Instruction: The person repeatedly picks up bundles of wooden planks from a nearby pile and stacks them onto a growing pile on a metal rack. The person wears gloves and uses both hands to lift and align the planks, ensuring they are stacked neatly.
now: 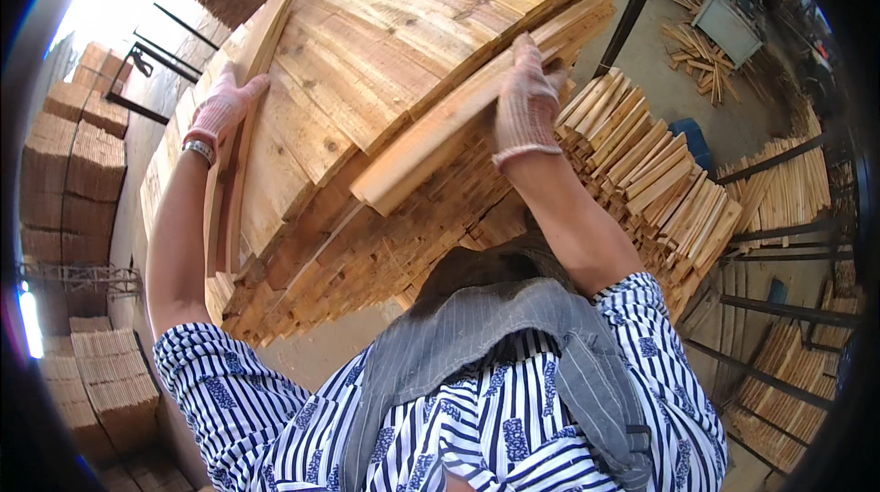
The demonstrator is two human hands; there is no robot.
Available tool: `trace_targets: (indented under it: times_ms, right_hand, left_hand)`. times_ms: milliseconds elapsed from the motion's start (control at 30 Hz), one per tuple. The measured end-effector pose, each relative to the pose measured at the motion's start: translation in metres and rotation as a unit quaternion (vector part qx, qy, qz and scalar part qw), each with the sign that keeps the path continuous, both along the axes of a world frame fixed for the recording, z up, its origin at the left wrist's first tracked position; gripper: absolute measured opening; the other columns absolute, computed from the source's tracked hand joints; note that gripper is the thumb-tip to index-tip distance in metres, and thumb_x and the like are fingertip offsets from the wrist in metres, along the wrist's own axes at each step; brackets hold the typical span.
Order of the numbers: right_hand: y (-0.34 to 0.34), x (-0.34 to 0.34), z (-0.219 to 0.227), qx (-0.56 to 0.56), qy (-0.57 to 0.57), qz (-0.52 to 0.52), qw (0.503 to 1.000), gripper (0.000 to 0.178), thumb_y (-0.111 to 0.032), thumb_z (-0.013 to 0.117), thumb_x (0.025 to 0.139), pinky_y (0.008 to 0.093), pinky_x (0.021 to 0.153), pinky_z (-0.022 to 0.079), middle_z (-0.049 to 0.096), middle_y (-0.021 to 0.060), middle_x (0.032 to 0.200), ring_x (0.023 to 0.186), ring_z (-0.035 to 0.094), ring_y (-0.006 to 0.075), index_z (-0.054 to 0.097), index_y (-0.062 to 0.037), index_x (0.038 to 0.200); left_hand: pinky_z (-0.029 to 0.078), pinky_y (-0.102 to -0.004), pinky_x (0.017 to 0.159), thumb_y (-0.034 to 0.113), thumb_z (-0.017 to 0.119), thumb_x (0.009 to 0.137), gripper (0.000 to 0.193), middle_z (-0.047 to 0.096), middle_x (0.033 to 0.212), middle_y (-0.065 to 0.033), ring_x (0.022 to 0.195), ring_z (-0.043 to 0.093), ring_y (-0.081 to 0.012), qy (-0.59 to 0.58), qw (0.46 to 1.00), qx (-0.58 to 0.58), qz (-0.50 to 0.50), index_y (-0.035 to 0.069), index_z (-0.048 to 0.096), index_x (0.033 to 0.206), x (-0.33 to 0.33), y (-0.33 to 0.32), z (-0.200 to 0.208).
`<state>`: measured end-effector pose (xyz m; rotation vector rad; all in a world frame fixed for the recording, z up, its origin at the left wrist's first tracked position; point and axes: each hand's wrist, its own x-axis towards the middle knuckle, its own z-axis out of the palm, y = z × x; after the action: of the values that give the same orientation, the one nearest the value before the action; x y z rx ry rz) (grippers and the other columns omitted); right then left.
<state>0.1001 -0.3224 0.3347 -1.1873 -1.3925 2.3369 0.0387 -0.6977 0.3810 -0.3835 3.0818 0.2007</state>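
Observation:
My left hand (pixel 225 105), in a pale pink knitted glove, is at the left side of a wide stack of wooden boards (pixel 385 43). Its fingers close over a long narrow board (pixel 271 31) that lies along the top of the stack, with the thumb on its right side. At the stack's near right edge, my right hand (pixel 529 105), gloved alike, grips a thicker plank (pixel 440 145). That plank juts out past the stack's edge and slants up to the right. Part of the right fingers is hidden behind the hand.
Many cut sticks (pixel 655 162) are piled right of the stack, beside dark metal rack bars (pixel 779 309). Strapped board bundles (pixel 73 171) stand at the left. A grey-green machine (pixel 733 11) with scattered offcuts (pixel 701 56) is at the far right, near a blue container (pixel 692 139).

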Motion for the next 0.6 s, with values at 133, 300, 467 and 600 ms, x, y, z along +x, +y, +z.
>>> trace_targets:
  times_ms: [133,300,467,600]
  right_hand:
    - [-0.002,0.001,0.017,0.042,-0.056,0.057,0.996,0.080,-0.030,0.051,0.098,0.0554,0.112,0.040,0.021,0.0297,0.157,0.135,0.044,0.0418,0.002,-0.0105,0.158]
    - [-0.012,0.015,-0.014,0.076,0.044,0.052,0.995,0.078,-0.031,0.050,0.099,0.0485,0.108,0.043,0.020,0.0279,0.157,0.128,0.048,0.0388,0.004,-0.0069,0.156]
    - [0.038,0.046,-0.059,0.229,0.241,0.051,0.942,0.062,-0.027,0.046,0.103,0.0393,0.112,0.036,0.029,0.0207,0.156,0.132,0.044,0.0297,0.023,0.0010,0.152]
    - [0.065,0.038,0.003,0.298,0.406,0.147,0.851,0.064,-0.024,0.055,0.101,0.0339,0.109,0.037,0.036,0.0142,0.152,0.128,0.045,0.0230,0.026,-0.0002,0.153]
  left_hand:
    - [0.034,-0.0399,0.113,0.059,0.063,0.088,0.096,0.043,0.148,-0.0245,0.138,0.042,-0.0356,0.021,1.000,-0.005,-0.010,0.002,0.022,0.154,-0.005,0.017,0.005]
    - [0.040,-0.0412,0.108,0.062,0.063,0.085,0.094,0.051,0.141,-0.0274,0.130,0.050,-0.0380,0.013,0.999,0.013,-0.031,-0.002,0.034,0.147,0.004,-0.003,0.006]
    - [0.048,-0.0432,0.096,0.052,0.061,0.085,0.074,0.061,0.122,-0.0258,0.112,0.060,-0.0351,0.000,1.000,-0.005,-0.026,-0.005,0.050,0.130,0.014,0.009,0.021]
    - [0.055,-0.0419,0.081,0.040,0.066,0.080,0.057,0.069,0.106,-0.0235,0.093,0.069,-0.0336,-0.007,1.000,0.025,-0.015,-0.002,0.061,0.118,0.007,0.042,0.017]
